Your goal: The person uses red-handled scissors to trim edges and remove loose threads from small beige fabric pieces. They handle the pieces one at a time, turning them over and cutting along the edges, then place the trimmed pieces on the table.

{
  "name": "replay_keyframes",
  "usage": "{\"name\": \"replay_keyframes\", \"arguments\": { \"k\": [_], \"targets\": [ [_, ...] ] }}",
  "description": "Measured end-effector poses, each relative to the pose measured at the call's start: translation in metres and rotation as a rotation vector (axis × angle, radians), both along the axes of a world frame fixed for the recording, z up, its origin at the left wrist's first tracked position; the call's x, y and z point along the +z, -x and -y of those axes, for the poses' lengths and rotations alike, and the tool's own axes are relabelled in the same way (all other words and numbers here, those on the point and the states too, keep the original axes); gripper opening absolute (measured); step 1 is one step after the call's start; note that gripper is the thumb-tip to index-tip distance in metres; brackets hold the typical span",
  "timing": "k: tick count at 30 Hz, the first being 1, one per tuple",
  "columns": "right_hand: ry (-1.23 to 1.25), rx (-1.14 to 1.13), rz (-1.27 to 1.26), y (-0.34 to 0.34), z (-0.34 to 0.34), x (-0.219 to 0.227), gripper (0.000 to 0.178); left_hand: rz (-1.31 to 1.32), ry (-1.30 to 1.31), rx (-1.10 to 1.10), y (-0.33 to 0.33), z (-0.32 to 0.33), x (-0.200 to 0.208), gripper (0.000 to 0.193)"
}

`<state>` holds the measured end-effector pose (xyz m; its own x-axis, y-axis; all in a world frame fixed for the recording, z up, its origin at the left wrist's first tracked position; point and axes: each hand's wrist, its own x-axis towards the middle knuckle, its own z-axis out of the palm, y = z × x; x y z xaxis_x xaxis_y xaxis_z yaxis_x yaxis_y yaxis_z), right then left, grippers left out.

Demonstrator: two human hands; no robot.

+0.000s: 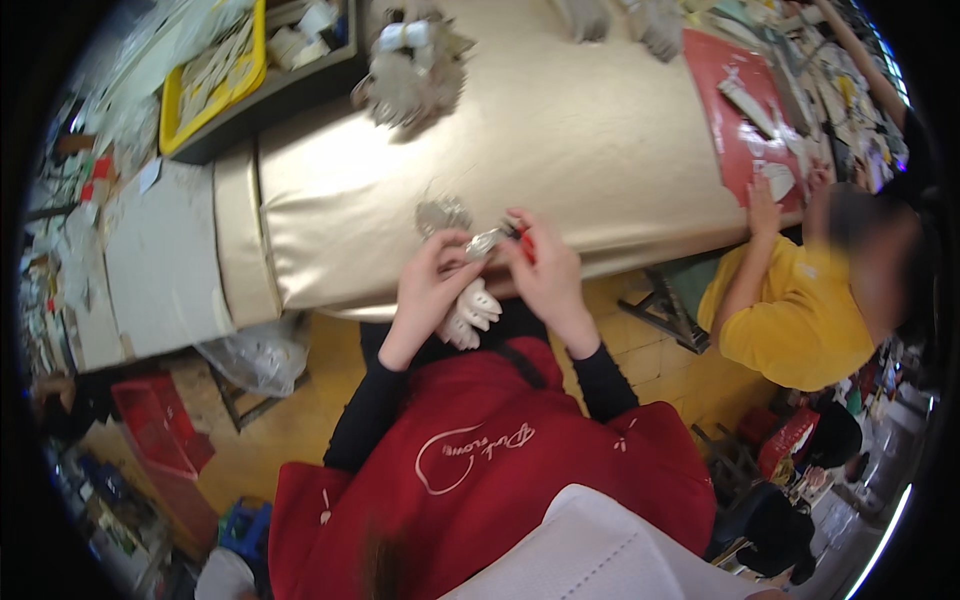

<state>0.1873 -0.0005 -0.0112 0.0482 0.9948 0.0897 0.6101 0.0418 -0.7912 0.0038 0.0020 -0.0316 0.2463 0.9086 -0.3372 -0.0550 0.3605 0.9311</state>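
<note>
Left hand of mine is curled, thumb and fingertips pinching a small silvery piece just over the near edge of the gold surface. A white bundle hangs just below that palm; I cannot tell whether my curled fingers hold it too or it only rests against them. My right hand is bent round a red tool, thumb and fingers closed on it, its dark end near the right side of the silvery piece. Blur hides whether the two touch.

As for progress, I judge this piece to be partway through: it sits between both hands, not set down, with the tool up against or beside it. What is done on it, and how much is left, is too small to make out. Just beyond my left fingers lies a shiny clump, flat on the surface; I cannot tell whether it is finished or waiting. Farther off stand a grey bundle on the left and two pale bunches to the right, all out of my hands.
</note>
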Motion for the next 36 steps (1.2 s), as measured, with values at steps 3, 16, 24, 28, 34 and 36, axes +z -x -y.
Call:
{"name": "replay_keyframes", "arguments": {
  "k": [3,16,24,28,34,36],
  "targets": [
    [-0.083,0.079,-0.047,-0.002,0.003,0.0,0.03,-0.01,0.041,0.013,0.002,0.001,0.0,0.036],
    [-0.294,0.276,0.151,-0.001,0.006,-0.02,0.041,0.008,0.141,-0.003,0.005,-0.001,0.005,0.03],
    [-0.357,0.269,0.185,0.003,0.01,-0.032,0.047,0.108,0.188,-0.029,0.008,-0.005,0.003,0.028],
    [-0.393,0.251,0.147,0.004,0.011,-0.034,0.043,0.128,0.182,-0.007,0.008,-0.004,0.003,0.028],
    [-0.408,0.229,0.092,0.004,0.01,-0.034,0.035,0.059,0.169,-0.024,0.01,-0.004,0.002,0.026],
    [-0.394,0.218,0.062,0.003,0.009,-0.033,0.032,0.055,0.173,-0.018,0.01,-0.004,0.001,0.025]
  ]
}}
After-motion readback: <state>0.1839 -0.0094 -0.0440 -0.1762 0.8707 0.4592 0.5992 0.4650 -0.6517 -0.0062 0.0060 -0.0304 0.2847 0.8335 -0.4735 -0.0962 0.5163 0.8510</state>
